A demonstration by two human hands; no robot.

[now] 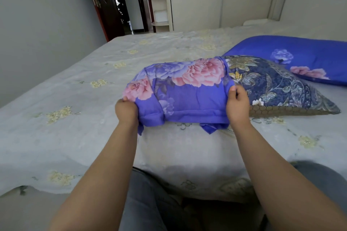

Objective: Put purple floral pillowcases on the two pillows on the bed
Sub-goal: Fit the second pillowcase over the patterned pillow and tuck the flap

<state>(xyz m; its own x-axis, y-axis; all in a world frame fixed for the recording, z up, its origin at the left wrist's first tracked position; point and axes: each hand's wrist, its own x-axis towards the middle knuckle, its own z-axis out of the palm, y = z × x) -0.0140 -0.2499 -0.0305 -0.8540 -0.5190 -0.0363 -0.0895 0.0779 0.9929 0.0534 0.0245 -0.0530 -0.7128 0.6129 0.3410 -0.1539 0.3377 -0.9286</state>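
- The left hand (126, 108), left of the frame's middle, has its fingers curled tight round a bunched fold of the purple floral pillowcase (180, 88) at that end; cloth spills out below the fist.
- The right hand (237, 106), just right of middle, pinches the pillowcase's open hem, thumb on top and the other fingers tucked under the cloth, where the case meets the bare part of the pillow.
- The pillowcase is thin, limp and light. It wrinkles and sags wherever it is not held, so I judge it is best held at the hem with both hands and drawn along evenly.
- The dark patterned pillow (277, 88) lies at centre right on the bed (56, 90), roughly half sheathed, its right half still uncovered. It looks soft and bulky, likely to fold and catch at the corners, so it may need feeding in bit by bit.
- At the upper right of the frame, just behind it, lies a second pillow (293, 52), already in its purple floral case.
- One pillow appears done; this one is partway.
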